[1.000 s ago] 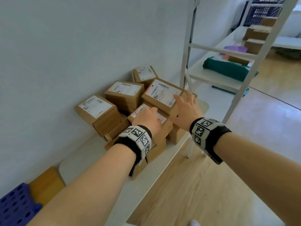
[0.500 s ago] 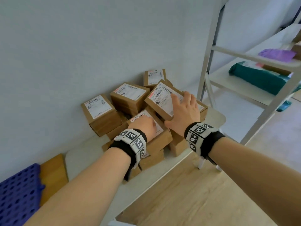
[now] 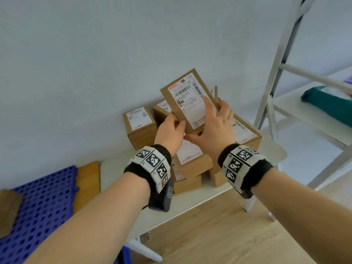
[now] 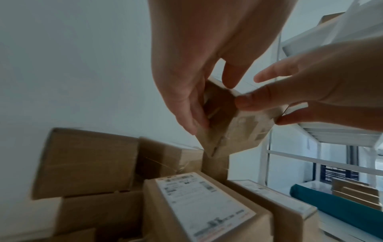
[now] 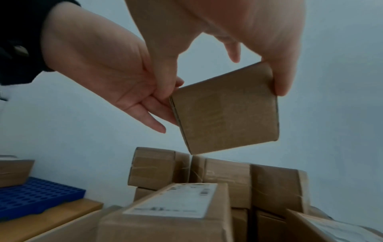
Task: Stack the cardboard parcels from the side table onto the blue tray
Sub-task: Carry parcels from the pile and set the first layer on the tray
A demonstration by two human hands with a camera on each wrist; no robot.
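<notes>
Both hands grip one lifted parcel (image 3: pixel 187 101), held tilted with its label toward the person, above the remaining parcels (image 3: pixel 192 164) on the worktop (image 3: pixel 272 153). The left hand (image 3: pixel 169 132) pinches its lower left edge between thumb and fingers; the right hand (image 3: pixel 215 126) clamps the opposite side, fingers curled over the far edge. The blue tray (image 3: pixel 43 202) lies left of and below the left wrist. For a clean carry, level the parcel first, keep opposing pressure on both sides, clear the pile before swinging left, and set it down flat on the tray.
</notes>
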